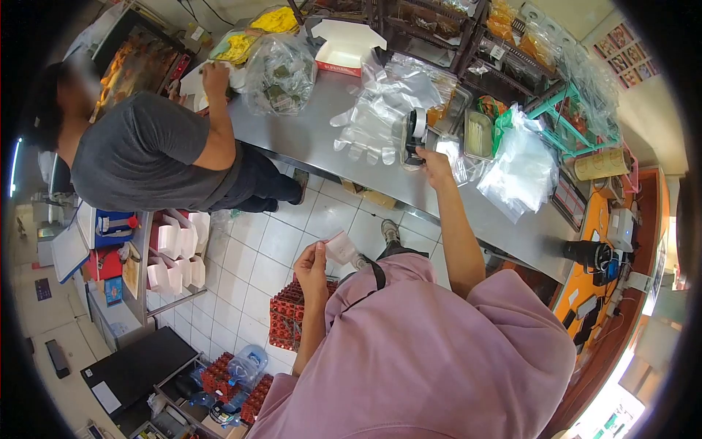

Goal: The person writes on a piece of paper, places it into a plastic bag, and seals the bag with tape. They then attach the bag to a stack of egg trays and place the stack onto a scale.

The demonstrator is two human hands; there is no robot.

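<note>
My left hand is closed, pinching a small translucent plastic packet between thumb and fingers, out over the floor. My right hand reaches to the steel counter, its fingers closed on the near end of a black tape dispenser that carries a pale roll. Thin clear plastic gloves lie spread on the counter just left of the dispenser. To the right of my right hand are a tray of pale sticks and a pile of clear plastic bags.
A co-worker in a dark shirt stands at the counter's left end. Along it are a bulging clear bag and an open white box. Racks rise behind. Stacked red egg trays sit on the floor beside me.
</note>
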